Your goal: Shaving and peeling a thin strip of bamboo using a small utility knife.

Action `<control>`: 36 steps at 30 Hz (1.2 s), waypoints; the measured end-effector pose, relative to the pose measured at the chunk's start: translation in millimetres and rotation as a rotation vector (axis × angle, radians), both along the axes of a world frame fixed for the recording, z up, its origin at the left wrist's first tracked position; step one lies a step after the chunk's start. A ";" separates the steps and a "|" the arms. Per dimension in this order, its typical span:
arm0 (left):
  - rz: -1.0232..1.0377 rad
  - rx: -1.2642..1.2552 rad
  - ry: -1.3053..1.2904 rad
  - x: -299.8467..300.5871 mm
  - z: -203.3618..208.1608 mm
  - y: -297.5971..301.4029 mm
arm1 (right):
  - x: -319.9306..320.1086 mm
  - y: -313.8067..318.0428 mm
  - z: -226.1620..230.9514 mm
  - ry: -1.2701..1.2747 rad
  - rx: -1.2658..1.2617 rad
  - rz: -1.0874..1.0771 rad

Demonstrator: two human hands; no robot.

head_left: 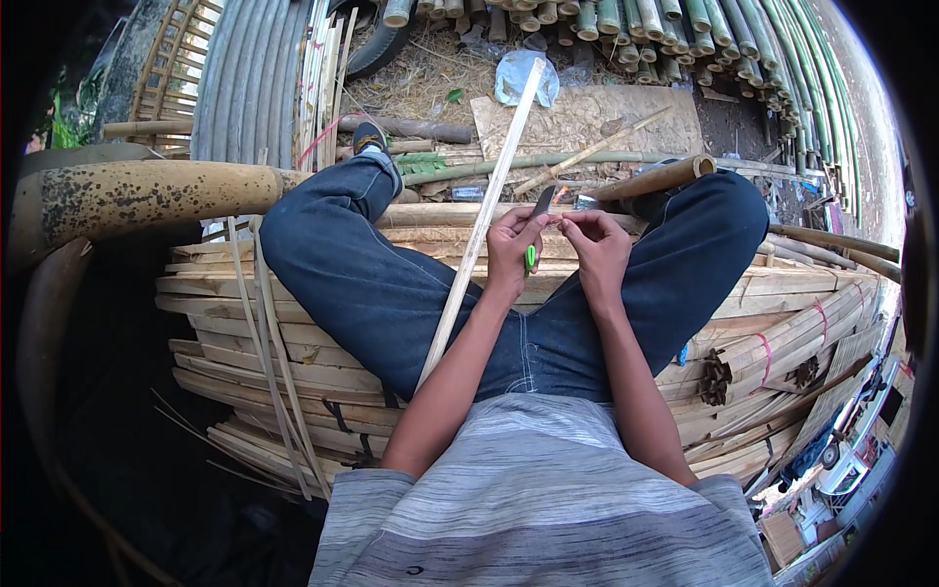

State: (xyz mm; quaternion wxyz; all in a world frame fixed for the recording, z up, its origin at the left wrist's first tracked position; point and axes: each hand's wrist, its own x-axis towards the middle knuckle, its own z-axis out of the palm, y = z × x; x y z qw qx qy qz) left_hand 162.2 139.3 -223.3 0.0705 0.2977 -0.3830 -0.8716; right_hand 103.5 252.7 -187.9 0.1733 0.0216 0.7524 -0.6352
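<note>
My left hand (512, 256) is closed around a knife with a bright green handle (530, 259); its dark blade (544, 202) points up and away from me. My right hand (599, 252) is pinched, its fingertips meeting those of the left hand over my lap. Something small and reddish shows between the fingertips, too small to name. Across my left thigh leans a long pale bamboo strip (486, 215), passing close beside my left hand, its lower end near my left forearm.
I sit on stacked split bamboo (293, 377). A thick spotted bamboo pole (156, 201) lies at left, and a cut bamboo pole (655, 180) lies by my right knee. Ahead are a plastic bag (526, 78), a flat board (597, 122) and piled bamboo poles (675, 29).
</note>
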 end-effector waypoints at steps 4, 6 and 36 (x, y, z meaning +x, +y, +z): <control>0.009 0.027 -0.041 -1.2 -1.2 1.1 | 0.8 -0.2 0.8 0.018 0.005 -0.002; 0.016 0.021 -0.055 -0.2 -1.8 1.1 | 0.5 0.0 0.7 0.022 0.036 0.018; 0.125 -0.033 -0.072 -2.9 -2.7 4.0 | 2.9 -3.4 8.1 0.091 0.173 0.054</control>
